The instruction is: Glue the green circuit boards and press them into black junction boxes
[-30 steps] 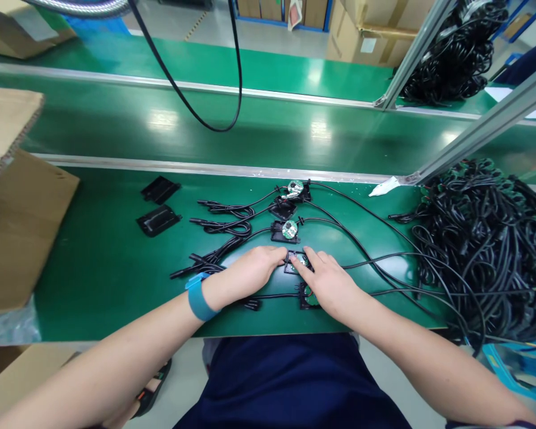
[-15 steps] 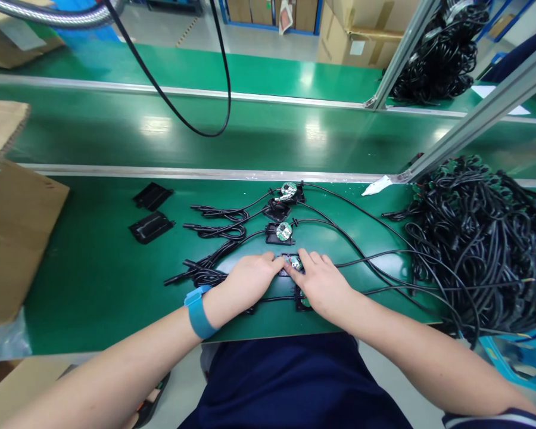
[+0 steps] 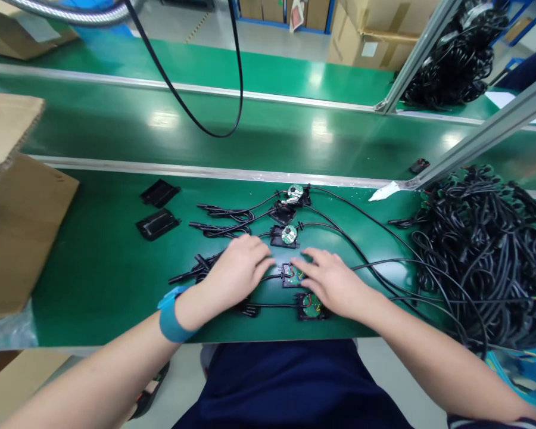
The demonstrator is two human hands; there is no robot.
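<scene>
My left hand (image 3: 241, 265), with a blue strap at the wrist, hovers over coiled black cables (image 3: 204, 266), its fingers apart and holding nothing. Just right of it lies a small black open housing with a green circuit board (image 3: 293, 275) and thin coloured wires. My right hand (image 3: 333, 281) is open at that housing's right side, its fingertips over the edge; whether they touch it I cannot tell. Below is another housing with a green board (image 3: 311, 305), partly under my right hand. Farther up sit a housing with a round board (image 3: 289, 235) and another round board (image 3: 295, 192).
Two black covers (image 3: 158, 224) lie on the green bench at left, near a cardboard box (image 3: 31, 232). A large heap of black cables (image 3: 486, 256) fills the right side. A metal post (image 3: 477, 131) slants up beside a white tube-like piece (image 3: 384, 191). A black cable loop (image 3: 218, 136) hangs overhead.
My left hand has moved left, away from the housing it was touching. My right hand has drawn back slightly to the right, uncovering more of both lower housings.
</scene>
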